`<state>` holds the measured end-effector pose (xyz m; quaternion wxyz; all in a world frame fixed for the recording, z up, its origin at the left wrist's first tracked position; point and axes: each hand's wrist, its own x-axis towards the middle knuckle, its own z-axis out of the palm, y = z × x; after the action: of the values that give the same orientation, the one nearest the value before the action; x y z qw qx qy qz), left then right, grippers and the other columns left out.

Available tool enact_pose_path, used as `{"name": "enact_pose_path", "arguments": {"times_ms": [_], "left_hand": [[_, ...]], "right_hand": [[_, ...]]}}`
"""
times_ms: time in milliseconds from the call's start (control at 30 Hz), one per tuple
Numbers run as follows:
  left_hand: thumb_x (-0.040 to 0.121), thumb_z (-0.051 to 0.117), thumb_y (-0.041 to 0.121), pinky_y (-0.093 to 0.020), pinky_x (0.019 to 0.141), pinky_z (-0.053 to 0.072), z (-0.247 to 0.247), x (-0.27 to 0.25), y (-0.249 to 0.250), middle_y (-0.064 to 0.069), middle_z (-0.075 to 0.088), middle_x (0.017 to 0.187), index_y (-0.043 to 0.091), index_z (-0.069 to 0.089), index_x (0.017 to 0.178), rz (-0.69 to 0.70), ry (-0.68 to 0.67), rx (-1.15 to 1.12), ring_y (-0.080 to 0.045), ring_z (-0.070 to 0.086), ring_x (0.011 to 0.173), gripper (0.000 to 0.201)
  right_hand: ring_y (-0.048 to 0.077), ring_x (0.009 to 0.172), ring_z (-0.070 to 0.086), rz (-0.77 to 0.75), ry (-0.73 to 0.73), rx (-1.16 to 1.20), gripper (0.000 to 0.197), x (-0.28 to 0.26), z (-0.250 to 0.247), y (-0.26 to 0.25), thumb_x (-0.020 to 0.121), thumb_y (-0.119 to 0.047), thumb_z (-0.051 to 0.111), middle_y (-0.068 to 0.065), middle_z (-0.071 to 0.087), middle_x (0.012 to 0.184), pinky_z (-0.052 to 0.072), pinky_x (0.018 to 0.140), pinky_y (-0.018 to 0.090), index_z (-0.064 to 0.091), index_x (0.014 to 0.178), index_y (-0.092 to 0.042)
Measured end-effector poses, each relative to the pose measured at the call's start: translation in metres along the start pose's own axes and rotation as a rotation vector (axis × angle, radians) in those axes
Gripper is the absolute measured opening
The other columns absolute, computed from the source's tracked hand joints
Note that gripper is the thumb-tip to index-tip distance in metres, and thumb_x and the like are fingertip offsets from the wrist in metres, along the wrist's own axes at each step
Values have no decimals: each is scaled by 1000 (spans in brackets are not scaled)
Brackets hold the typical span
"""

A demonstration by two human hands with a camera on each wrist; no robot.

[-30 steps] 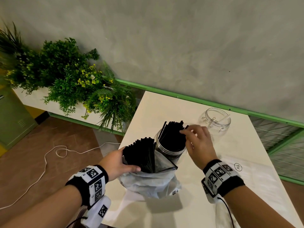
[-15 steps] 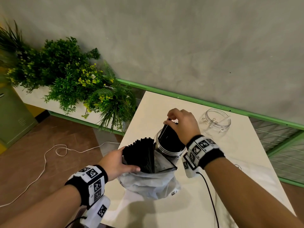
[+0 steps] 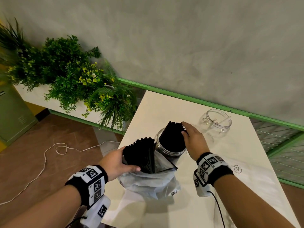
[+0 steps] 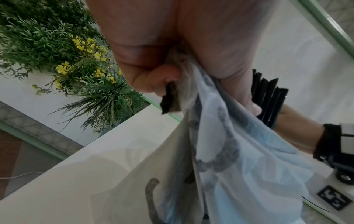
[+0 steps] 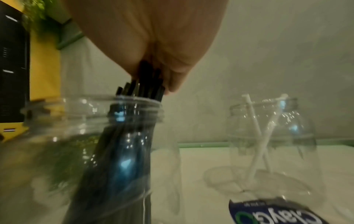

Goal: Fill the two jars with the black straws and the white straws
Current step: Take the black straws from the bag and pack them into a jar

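Observation:
A clear jar (image 3: 158,137) (image 5: 63,115) at the table's middle holds a leaning bundle of black straws (image 3: 172,139) (image 5: 124,151). My right hand (image 3: 194,140) (image 5: 153,37) lies over their upper right tips, which sit between its thumb and fingers. Just in front of that jar, my left hand (image 3: 118,162) (image 4: 172,45) grips a thin plastic bag (image 3: 148,183) (image 4: 239,166) together with a second bunch of black straws (image 3: 139,153) (image 4: 268,103) that stands in it. Behind and to the right, another clear jar (image 3: 215,124) (image 5: 272,136) holds two white straws (image 5: 256,151).
The white table (image 3: 230,186) ends close to my left hand. Green plants (image 3: 74,83) in a planter stand beyond that edge, and a white cable (image 3: 57,148) lies on the floor. A green rail (image 3: 213,104) runs along the grey wall behind.
My right hand swung over the top of the jar's black straws and has come back to their right side. The left hand and the bag have stayed put.

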<state>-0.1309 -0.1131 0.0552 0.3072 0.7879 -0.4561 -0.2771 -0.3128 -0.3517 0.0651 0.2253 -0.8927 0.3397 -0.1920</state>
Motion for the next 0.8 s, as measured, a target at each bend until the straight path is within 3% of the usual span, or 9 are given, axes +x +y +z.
{"name": "enact_pose_path", "arguments": {"times_ms": [100,267,333,400,433,567,700,800], "left_hand": [[62,82,48,-3,58,36,-1,-1,0,29,53,80,46,41,86,-1,0,8,14,49,76,48],[62,81,49,-7,62,39,-1,-1,-1,27,56,83,36,48,100,-19,11,7,-1,57,84,52],[58,80,57,-8,63,40,-1,-2,-2,25,58,85,38,49,99,-22,8,-9,0,58,86,55],[45,71,75,-6,61,39,-1,-2,-3,27,59,84,44,48,91,-18,8,-33,9,57,82,60],[42,68,77,-6,60,39,-1,-3,-3,28,59,83,46,47,87,-21,9,-38,11,56,82,59],[57,81,54,-6,59,38,-1,-3,-2,27,58,81,46,45,85,-26,-5,-28,10,55,79,46],[55,79,57,-5,61,38,-1,-3,-2,28,57,83,46,45,86,-32,-14,-41,10,55,81,47],[54,78,59,-6,61,39,-1,-2,-5,27,58,83,45,46,87,-32,-10,-38,9,55,82,48]], "right_hand": [[14,123,48,45,84,139,45,-2,4,-7,101,-10,39,5,45,145,24,98,8,38,145,-15],[12,143,25,-37,-51,62,56,15,14,-15,99,-44,37,-2,28,156,16,112,18,30,148,-18],[11,144,20,-66,-72,0,66,24,17,-16,95,-53,40,-4,23,158,16,115,23,25,150,-19],[15,141,26,-84,-118,-99,71,30,19,-19,92,-59,43,-3,29,155,26,114,30,25,150,-23],[18,137,33,-97,-133,-139,69,32,22,-21,91,-61,44,-2,35,151,32,109,33,27,148,-25],[27,113,46,-167,-71,-264,55,35,33,-25,90,-58,48,5,53,124,41,95,38,51,131,-21],[32,89,50,-220,114,-240,57,40,35,-24,84,-61,44,9,58,93,46,77,42,67,100,-11],[31,83,49,-247,229,-263,48,49,26,-27,84,-55,55,9,56,87,45,72,39,68,89,-9]]}}
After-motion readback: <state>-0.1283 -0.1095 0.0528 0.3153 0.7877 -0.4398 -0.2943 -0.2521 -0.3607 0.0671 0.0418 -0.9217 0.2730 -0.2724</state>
